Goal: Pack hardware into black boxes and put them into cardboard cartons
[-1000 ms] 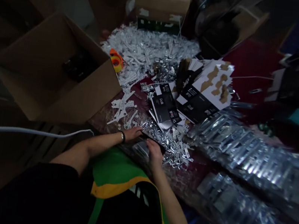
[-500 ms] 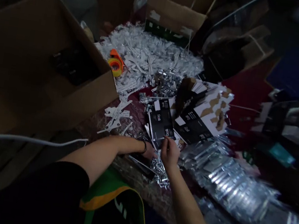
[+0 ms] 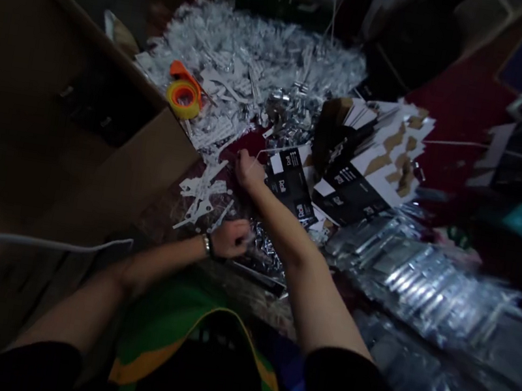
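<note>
Fingers, right hand (image 3: 249, 172): bunched together, tips down on the dark red cloth (image 3: 457, 114); a thin white strip (image 3: 277, 154) runs from just beside them, and whether they grip anything cannot be told.
Fingers, left hand (image 3: 229, 239): curled in tight, knuckles up, the fingertips turned away from view, so any hold cannot be told.
Left wrist: a dark beaded bracelet (image 3: 206, 244).
Under left hand: a loose spill of silver metal clips (image 3: 262, 248) lies just beyond the fingers, with a dark flat piece (image 3: 257, 281) at its near edge.
Near right hand: white plastic strips (image 3: 199, 192) lie scattered to its left, running back into a large heap (image 3: 244, 54) of the same kind mixed with silver pieces.
Right of the hands: black-and-white printed cards (image 3: 289, 190) in overlapping stacks, some with brown patches, and long rows of foil packets (image 3: 426, 281).
Far side of the heap: a yellow tape roll (image 3: 184, 99) with an orange piece (image 3: 182, 70) beside it.
Left side: an open cardboard box (image 3: 159, 153), its corner near the white strips, and a white cable (image 3: 36, 241) below it.
Person: a green-and-yellow shirt (image 3: 160, 331) under black sleeves.
</note>
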`<state>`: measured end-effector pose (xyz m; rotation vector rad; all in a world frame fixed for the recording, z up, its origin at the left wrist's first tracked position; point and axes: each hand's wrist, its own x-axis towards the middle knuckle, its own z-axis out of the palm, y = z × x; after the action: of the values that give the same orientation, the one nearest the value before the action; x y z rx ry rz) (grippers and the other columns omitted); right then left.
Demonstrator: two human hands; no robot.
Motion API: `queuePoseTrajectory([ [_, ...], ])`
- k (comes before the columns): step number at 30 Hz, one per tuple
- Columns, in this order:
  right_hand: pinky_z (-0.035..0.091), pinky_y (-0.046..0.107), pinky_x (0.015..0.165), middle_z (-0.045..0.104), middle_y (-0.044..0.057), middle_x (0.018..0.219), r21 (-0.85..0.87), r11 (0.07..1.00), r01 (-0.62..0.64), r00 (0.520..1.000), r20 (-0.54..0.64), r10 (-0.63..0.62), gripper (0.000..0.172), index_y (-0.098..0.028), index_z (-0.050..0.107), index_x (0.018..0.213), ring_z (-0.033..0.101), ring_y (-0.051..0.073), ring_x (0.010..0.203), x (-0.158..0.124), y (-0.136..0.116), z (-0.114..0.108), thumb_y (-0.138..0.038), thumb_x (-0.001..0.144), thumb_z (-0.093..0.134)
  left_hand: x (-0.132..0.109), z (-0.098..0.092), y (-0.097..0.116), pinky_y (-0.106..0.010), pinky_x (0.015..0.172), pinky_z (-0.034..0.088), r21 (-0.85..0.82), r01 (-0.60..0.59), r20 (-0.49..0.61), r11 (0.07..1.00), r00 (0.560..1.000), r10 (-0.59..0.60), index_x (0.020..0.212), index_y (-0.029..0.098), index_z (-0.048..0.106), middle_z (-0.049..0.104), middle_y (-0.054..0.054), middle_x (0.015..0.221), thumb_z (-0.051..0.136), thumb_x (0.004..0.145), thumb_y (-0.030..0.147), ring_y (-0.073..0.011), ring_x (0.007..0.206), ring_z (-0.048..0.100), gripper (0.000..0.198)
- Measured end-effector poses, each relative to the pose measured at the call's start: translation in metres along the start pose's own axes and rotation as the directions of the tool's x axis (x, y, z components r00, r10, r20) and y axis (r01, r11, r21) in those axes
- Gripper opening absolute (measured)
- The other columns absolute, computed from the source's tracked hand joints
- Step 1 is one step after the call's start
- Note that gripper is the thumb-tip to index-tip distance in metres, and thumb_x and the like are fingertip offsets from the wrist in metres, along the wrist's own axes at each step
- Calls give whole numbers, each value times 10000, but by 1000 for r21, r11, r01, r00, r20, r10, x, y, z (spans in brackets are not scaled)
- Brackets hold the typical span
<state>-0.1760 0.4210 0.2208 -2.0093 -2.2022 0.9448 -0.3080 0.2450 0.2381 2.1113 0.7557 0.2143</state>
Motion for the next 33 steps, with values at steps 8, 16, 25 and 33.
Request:
queuePoseTrajectory([
  [8, 571, 404, 904, 724, 85, 1088, 493, 869, 42, 957, -270, 107, 365, -228, 664, 1162, 686, 244, 983, -306, 105, -16, -534, 997, 555, -52, 77, 52, -328, 873, 577, 108, -127, 264, 986, 960, 94, 1277, 203, 705, 729, -136, 1168, 409, 1067, 249, -228, 1052, 689, 365],
  [16, 459, 498, 1051, 760, 103, 1189, 69, 981, -182, 970, -154, 190, 337, -280, 774, 1130, 665, 279, 1083, -363, 90, 93, -264, 1003, 462, -21, 95, 63, -526, 1116, 457, 336, 136, 248, 932, 942, -226, 1311, 156, 698, 660, -202, 1351, 522, 1000, 173, -348, 1299, 587, 358],
  [25, 558, 441, 915, 713, 137, 1158, 523, 810, -266, 886, -198, 419, 500, -173, 652, 1364, 682, 254, 977, -354, 139, 100, -399, 922, 590, -54, 73, -6, -432, 994, 568, -87, 374, -126, 923, 915, -383, 1436, 157, 509, 602, -138, 1299, 804, 796, 232, -228, 1142, 609, 708],
  [33, 465, 551, 1106, 254, 192, 1726, -90, 994, 69, 986, 156, -54, 836, -288, 341, 1667, 510, 400, 1407, -355, 133, 107, -443, 919, 680, -46, 65, 4, -595, 1255, 217, 344, -66, 225, 937, 974, -14, 1550, 203, 508, 438, -196, 1635, 802, 796, 372, -385, 1554, 302, 827],
])
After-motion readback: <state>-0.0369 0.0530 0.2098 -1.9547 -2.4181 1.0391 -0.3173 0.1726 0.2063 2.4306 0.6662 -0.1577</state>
